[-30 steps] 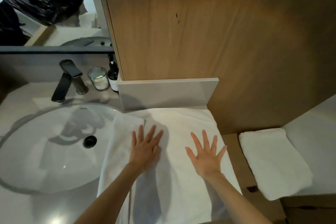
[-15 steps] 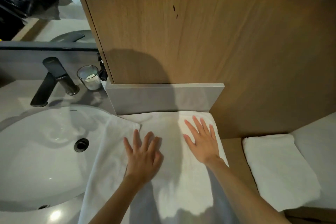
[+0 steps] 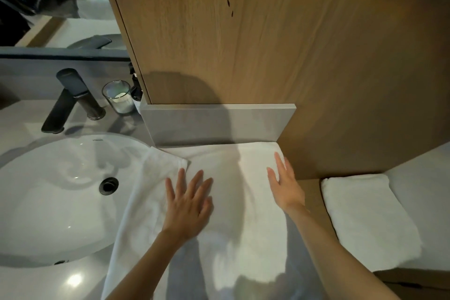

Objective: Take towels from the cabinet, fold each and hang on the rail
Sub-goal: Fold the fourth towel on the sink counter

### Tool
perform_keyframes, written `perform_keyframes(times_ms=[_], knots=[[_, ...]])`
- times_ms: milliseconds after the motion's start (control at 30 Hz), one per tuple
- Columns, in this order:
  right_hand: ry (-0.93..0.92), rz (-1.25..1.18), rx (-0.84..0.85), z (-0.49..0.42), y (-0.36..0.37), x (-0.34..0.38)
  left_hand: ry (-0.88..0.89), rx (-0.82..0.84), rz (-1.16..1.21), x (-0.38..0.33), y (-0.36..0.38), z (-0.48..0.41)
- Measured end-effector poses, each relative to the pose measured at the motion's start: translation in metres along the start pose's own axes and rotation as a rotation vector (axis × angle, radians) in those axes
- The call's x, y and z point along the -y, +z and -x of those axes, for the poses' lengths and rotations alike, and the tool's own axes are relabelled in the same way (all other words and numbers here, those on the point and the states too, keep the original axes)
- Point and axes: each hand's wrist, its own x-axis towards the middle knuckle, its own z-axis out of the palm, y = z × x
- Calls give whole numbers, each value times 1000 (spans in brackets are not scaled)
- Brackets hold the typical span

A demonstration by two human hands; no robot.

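Towel is spread on the bench right of the sink. Its far edge sits against the grey upstand and the near end runs out of frame toward the camera. The left flap is doubled over and overhangs the sink rim.

Both hands lie flat on it, fingers straight, gripping nothing. Left hand is mid-towel with fingers fanned. Right hand is at the right edge, near the far corner. Hands are apart, with bare cloth between them.

Reads as the smoothing stage of a fold. To do it well, my take:
- Sweep from the middle outward, palms flat, light pressure. Terry will likely bunch if shoved.
- Faint creases show between the hands. Flatten them before the next fold or they lock in.
- Square the right edge to the bench edge and use it as the datum.
- The left flap over the sink is unsupported. Get it onto the bench or it will probably sag and skew the fold line. Can't tell if the basin is wet.
- Then pinch both far corners, bring them to the near edge and check that the corners match.

One folded towel lies to the right, lower down. Rail not in view.
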Motion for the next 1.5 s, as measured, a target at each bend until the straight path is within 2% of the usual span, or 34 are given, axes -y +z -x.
perform_keyframes(times_ms=[67, 100, 167, 233, 333, 400, 500, 567, 733, 800, 867, 1033, 1167, 1267, 1400, 1433, 1500], knots=[[265, -98, 50, 5, -3, -4, -2, 9, 58, 0, -6, 0], [287, -79, 46, 7, -4, -5, 5, 4, 105, 3, -9, -1], [135, 28, -44, 13, -6, -9, 20, -27, 238, 11, -19, 0], [-59, 119, -104, 24, -6, -7, 11, -127, 337, 23, -25, 7], [-265, 175, -80, 51, -3, 9, -76, -163, 243, 35, -33, 26], [-371, 235, -5, 74, 1, 22, -117, -191, 139, 38, -35, 42], [-448, 407, 201, 99, 11, 28, -208, -285, 100, 34, -32, 69], [-505, 530, 255, 109, 22, 19, -216, -299, 78, 34, -26, 84], [-588, 569, 90, 123, 37, -6, -99, -179, -45, 38, -32, 94], [-594, 578, 78, 122, 39, -7, -200, -149, 71, 38, -41, 93], [-615, 589, 60, 122, 41, -4, -374, -175, 274, 41, -48, 90], [-582, 579, 87, 129, 62, 16, -446, -371, 644, 38, -90, 87], [-595, 550, 130, 149, 85, 60, -472, -426, 893, 24, -120, 79], [-627, 502, 174, 160, 105, 88, -440, -395, 949, 15, -125, 76], [-708, 431, 242, 147, 116, 109, -439, -349, 906, 15, -123, 75], [-725, 342, 272, 141, 110, 109, -435, -332, 892, 15, -123, 76], [-755, 100, 210, 127, 89, 98, -418, -297, 863, 15, -123, 75]])
